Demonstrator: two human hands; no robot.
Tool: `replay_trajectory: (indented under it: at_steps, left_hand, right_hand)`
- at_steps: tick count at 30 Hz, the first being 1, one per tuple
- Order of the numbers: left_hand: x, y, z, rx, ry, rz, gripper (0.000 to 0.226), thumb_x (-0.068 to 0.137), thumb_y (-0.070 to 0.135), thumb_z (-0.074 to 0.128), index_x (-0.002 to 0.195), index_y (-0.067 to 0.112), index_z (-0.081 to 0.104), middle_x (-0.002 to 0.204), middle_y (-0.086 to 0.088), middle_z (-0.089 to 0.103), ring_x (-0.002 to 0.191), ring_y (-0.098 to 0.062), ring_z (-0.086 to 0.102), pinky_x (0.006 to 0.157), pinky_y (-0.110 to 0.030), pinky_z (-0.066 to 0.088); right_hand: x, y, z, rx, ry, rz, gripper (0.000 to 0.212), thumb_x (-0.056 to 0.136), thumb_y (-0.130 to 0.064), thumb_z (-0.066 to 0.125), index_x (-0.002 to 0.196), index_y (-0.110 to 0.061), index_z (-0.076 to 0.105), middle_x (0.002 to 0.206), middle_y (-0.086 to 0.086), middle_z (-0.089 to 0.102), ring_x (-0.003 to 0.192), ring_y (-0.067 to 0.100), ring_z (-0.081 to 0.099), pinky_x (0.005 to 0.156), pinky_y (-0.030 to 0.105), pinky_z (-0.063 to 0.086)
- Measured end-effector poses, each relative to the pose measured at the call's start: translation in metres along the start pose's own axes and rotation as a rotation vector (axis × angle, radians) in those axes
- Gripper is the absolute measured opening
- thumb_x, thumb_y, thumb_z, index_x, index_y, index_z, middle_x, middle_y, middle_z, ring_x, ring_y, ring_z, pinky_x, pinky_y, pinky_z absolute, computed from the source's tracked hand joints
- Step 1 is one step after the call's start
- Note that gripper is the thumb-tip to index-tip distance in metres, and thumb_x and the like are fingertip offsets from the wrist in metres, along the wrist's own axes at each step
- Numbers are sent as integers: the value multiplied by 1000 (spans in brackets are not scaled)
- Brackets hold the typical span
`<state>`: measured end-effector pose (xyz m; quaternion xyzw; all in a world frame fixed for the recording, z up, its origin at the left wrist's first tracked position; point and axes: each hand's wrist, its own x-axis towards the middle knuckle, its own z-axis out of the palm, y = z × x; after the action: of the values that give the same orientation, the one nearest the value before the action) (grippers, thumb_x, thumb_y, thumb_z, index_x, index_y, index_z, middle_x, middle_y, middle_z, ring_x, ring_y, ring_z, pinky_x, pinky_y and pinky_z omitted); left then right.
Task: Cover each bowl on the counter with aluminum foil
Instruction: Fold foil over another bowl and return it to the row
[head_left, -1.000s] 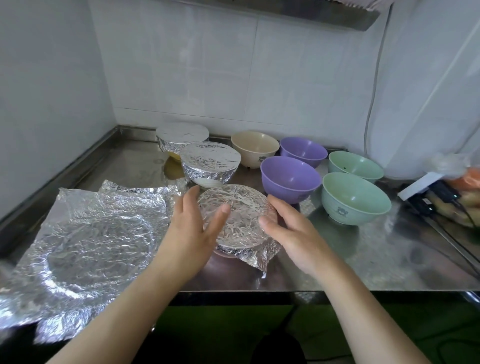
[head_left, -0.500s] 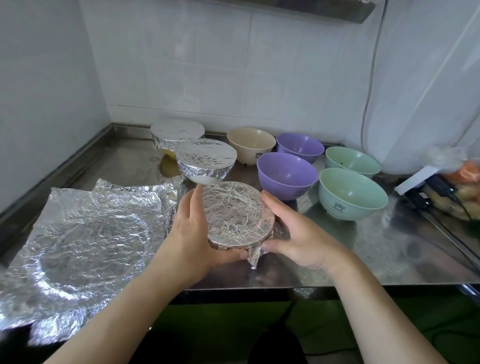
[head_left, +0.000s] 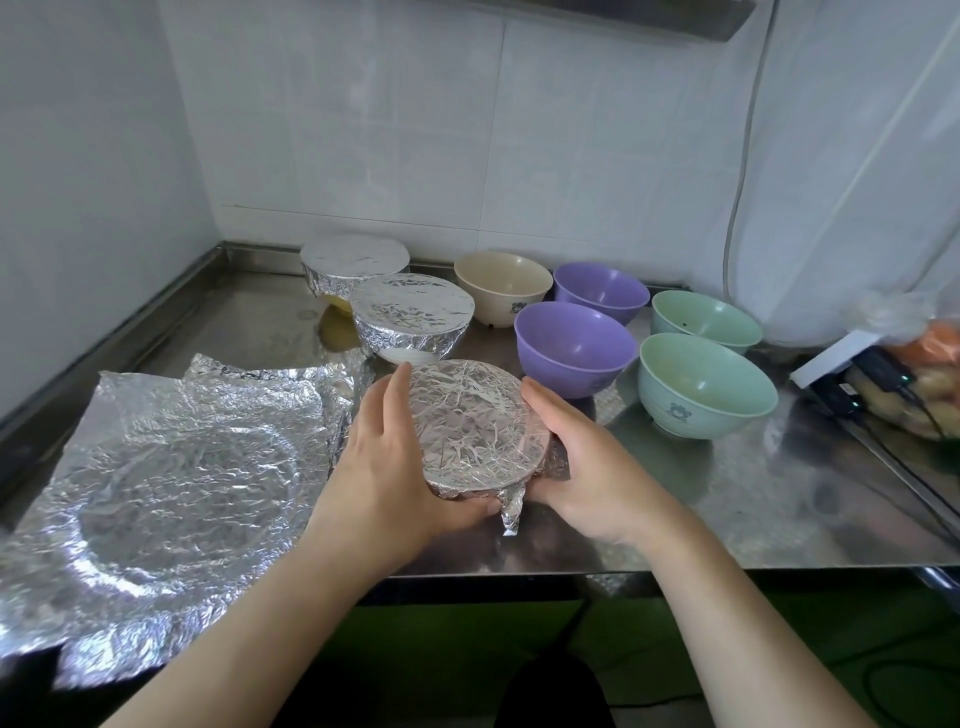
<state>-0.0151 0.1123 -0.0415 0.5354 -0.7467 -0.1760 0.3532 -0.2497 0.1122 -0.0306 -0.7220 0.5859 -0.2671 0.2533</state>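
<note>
While both hands (head_left: 483, 462) grip 1 foiled bowl (head_left: 472, 423), 2 more sit foiled, 5 uncovered.

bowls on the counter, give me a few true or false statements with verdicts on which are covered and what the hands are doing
1. Both hands, left hand and right hand, hold the foil-covered bowl. True.
2. Both purple bowls are covered. False: the near purple bowl and the far purple bowl are open.
3. Three bowls wear foil. True: the held one, the middle covered bowl and the back covered bowl.
4. The spare foil sheets lie right of the hands. False: left.
5. The cream bowl is covered. False: open.
</note>
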Motion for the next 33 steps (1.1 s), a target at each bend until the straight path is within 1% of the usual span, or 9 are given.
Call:
replay_trajectory:
  at_steps: [4,10,15,17,19,23,28,30,33]
  left_hand:
    - [0,0,0,1,4,8,153,46,73,92,163,23,7,164,-1,21,151,-24,30,120,-43,37]
    - [-1,1,-1,6,6,7,152,47,74,91,162,25,6,163,1,22,149,-24,33,118,-45,39]
    - [0,1,-2,2,-5,5,151,48,74,91,162,26,6,164,3,19,151,-23,30,118,-42,38]
    - [0,1,-3,3,-13,4,151,48,74,91,162,26,5,165,4,18,152,-23,29,118,-41,37]
    - [0,1,-3,8,-14,6,151,47,75,91,162,26,5,165,3,19,151,-23,30,117,-41,37]
    - [-1,-1,-2,11,-7,8,151,47,75,90,162,25,7,163,1,21,150,-24,33,117,-43,39]
    - [0,0,-3,4,-25,0,151,47,73,92,162,25,7,163,2,19,150,-23,32,118,-40,36]
    - [0,1,-6,15,-51,2,154,46,74,92,163,25,4,164,2,18,151,-23,29,119,-40,34]
    - [-1,9,-12,72,-77,-17,162,40,87,84,162,27,-4,166,1,16,154,-24,23,123,-43,29]
  right_hand:
    - [0,0,-6,0,-41,1,119,76,-14,94,169,-32,21,171,-29,15,151,-19,14,129,21,17]
    - [-3,1,-10,20,-41,-25,124,69,-22,100,167,-33,25,169,-31,19,147,-24,16,118,3,15]
    - [-3,1,-11,37,-87,-31,128,68,-30,100,168,-33,20,170,-32,14,149,-21,13,125,13,16]
    - [-4,1,-13,71,-120,-37,123,73,-36,97,168,-35,19,170,-32,13,151,-18,14,128,20,17]
    - [-4,0,-11,63,-96,-37,121,73,-39,96,168,-35,21,170,-31,14,151,-18,14,129,23,17]
    - [-3,-2,1,10,-6,-48,130,66,-34,101,168,-30,22,171,-29,14,151,-19,14,129,22,16]
    - [-5,-6,10,-116,51,-68,132,69,-42,98,169,-31,13,171,-31,4,148,-23,6,119,5,10]
    - [-5,-9,11,-141,35,-57,131,73,-41,95,169,-33,7,171,-32,-3,151,-20,4,120,9,10]
    - [-5,-8,7,-111,-45,-36,129,79,-28,93,169,-35,1,170,-34,-9,153,-17,2,125,16,11]
